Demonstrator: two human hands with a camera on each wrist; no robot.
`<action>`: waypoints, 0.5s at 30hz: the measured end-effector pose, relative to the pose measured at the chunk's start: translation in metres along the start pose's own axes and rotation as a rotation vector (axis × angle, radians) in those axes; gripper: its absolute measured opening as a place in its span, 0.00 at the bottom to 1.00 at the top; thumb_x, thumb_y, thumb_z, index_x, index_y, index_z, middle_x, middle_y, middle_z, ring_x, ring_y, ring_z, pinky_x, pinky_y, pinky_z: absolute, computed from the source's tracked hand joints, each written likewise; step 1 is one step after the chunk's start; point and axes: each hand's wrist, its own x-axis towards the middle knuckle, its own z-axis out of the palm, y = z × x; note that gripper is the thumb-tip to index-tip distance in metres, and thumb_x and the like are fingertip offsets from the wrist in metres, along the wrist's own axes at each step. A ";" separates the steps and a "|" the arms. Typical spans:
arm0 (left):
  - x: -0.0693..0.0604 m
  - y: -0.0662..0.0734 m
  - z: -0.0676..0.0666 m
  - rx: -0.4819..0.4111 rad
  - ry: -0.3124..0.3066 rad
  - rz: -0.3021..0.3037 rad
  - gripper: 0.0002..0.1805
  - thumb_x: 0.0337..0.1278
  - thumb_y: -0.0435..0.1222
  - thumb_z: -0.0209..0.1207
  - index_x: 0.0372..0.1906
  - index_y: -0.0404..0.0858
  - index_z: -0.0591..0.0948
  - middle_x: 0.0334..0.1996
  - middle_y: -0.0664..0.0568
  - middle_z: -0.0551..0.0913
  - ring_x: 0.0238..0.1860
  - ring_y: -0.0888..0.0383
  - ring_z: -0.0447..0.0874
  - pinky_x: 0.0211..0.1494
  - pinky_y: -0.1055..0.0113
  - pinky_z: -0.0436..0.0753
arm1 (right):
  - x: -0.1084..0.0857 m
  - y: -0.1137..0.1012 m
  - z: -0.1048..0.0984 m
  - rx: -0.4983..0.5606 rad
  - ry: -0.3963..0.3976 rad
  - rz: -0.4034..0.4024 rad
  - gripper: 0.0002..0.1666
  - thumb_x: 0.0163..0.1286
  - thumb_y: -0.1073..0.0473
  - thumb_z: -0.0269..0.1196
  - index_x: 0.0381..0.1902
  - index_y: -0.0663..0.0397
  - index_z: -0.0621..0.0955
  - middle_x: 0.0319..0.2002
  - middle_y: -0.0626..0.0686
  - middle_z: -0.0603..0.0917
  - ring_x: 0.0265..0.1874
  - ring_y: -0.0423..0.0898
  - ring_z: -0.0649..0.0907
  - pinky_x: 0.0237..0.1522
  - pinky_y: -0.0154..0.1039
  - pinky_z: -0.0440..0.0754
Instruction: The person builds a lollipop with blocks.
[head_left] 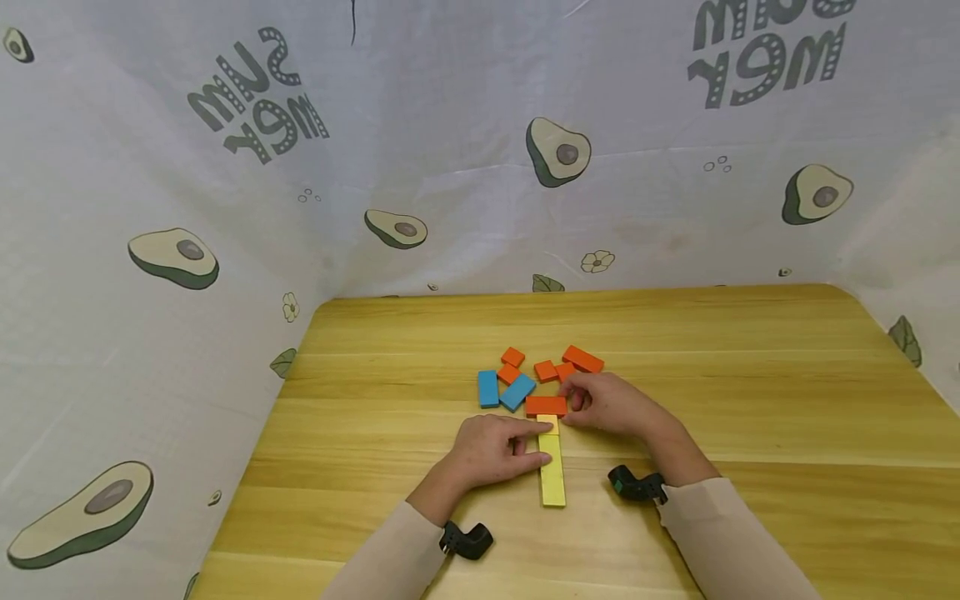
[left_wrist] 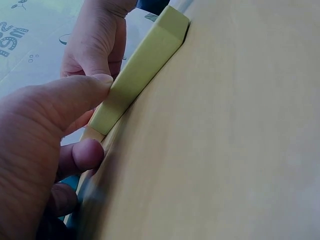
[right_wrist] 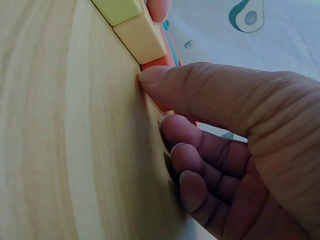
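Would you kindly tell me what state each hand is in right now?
Left hand: open, index finger across the small yellow block, thumb touching the long yellow block.
Right hand: closed, pinching the red block beside the small yellow block.

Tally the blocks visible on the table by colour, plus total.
Red-orange blocks: 6
Blue blocks: 2
Yellow-green block: 1
Light orange block: 1
Total: 10 visible; anything fully hidden under the hands can't be counted.
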 end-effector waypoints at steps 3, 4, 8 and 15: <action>0.000 -0.001 0.000 -0.003 0.001 0.000 0.23 0.63 0.57 0.64 0.62 0.60 0.84 0.19 0.70 0.76 0.19 0.79 0.64 0.24 0.79 0.62 | 0.000 0.000 0.000 -0.001 0.000 0.003 0.14 0.63 0.56 0.73 0.44 0.51 0.83 0.30 0.45 0.80 0.30 0.40 0.76 0.36 0.36 0.75; 0.000 -0.001 0.001 -0.003 0.002 0.000 0.23 0.63 0.57 0.64 0.62 0.60 0.84 0.19 0.70 0.76 0.19 0.78 0.65 0.24 0.79 0.62 | 0.000 0.000 0.000 0.000 0.000 0.004 0.14 0.63 0.56 0.73 0.44 0.51 0.82 0.30 0.45 0.80 0.30 0.40 0.76 0.36 0.36 0.75; 0.000 0.000 0.000 -0.001 0.008 0.004 0.23 0.63 0.57 0.64 0.62 0.59 0.84 0.19 0.70 0.77 0.19 0.78 0.65 0.24 0.79 0.63 | 0.000 0.000 0.001 0.017 -0.005 0.020 0.14 0.63 0.56 0.74 0.44 0.50 0.82 0.30 0.46 0.79 0.30 0.41 0.76 0.36 0.37 0.75; 0.000 0.002 -0.002 -0.019 -0.001 -0.010 0.23 0.63 0.56 0.65 0.62 0.59 0.84 0.19 0.69 0.77 0.19 0.77 0.65 0.25 0.78 0.63 | 0.000 -0.001 0.001 0.023 -0.009 0.034 0.15 0.63 0.56 0.74 0.44 0.50 0.82 0.30 0.46 0.79 0.30 0.42 0.76 0.36 0.37 0.74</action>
